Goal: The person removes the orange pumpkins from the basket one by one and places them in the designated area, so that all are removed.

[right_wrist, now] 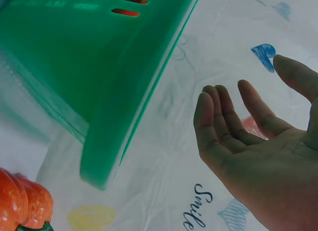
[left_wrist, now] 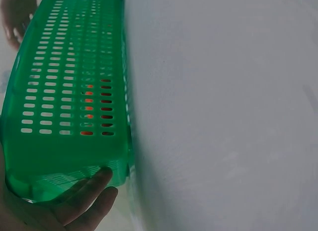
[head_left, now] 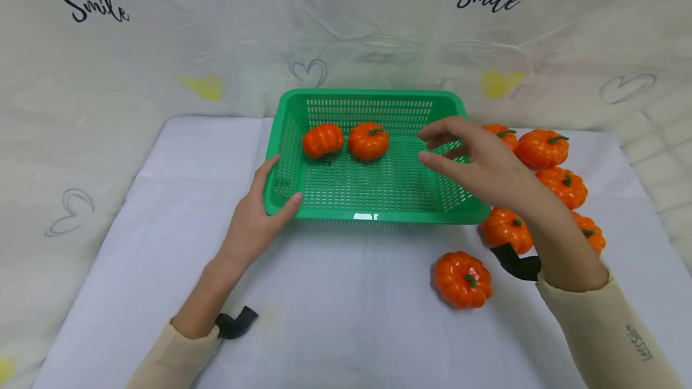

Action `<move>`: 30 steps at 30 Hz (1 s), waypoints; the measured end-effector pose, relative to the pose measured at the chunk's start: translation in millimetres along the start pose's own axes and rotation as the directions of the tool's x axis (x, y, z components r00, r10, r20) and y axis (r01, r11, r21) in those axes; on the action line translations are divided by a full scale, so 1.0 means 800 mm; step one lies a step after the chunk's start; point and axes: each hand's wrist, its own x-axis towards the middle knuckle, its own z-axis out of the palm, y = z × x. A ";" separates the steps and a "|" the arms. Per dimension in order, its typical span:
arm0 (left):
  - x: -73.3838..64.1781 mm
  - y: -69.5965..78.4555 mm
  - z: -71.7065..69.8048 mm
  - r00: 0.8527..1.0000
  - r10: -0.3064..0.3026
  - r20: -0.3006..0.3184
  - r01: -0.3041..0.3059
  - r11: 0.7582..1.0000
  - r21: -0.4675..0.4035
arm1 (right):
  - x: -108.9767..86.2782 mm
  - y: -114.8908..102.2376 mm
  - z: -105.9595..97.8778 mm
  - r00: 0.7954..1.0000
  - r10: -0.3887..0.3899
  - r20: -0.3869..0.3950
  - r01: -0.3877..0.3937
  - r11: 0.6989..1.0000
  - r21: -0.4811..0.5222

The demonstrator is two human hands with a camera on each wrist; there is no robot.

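Observation:
A green plastic basket with slotted walls stands at the back of the table, holding two small orange pumpkins, one on its side and one upright. My left hand grips the basket's left front corner, thumb at the front rim and fingers along the outside of the end wall; the left wrist view shows those fingers against the wall. Over the basket's right end hovers my right hand, fingers loosely bent and nothing in them. The right wrist view shows its palm bare, above the rim.
Several more pumpkins lie right of the basket, partly hidden under my right forearm. A single pumpkin sits nearer the front on the white tablecloth. Behind the table hangs a pale sheet printed with hearts and lettering.

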 end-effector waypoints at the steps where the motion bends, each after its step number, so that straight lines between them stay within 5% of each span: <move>1: 0.000 0.000 0.000 1.000 0.001 -0.001 -0.001 1.000 0.001 | 0.005 -0.001 0.001 1.000 0.002 0.011 -0.002 1.000 0.002; 11: -0.003 -0.001 -0.003 1.000 -0.002 -0.002 0.002 1.000 -0.001 | 0.041 -0.015 0.004 0.995 0.030 0.098 -0.032 0.999 0.018; 30: 0.000 -0.003 0.000 1.000 0.014 -0.001 -0.014 1.000 -0.015 | 0.092 -0.021 0.006 0.994 -0.003 0.106 0.007 0.999 -0.032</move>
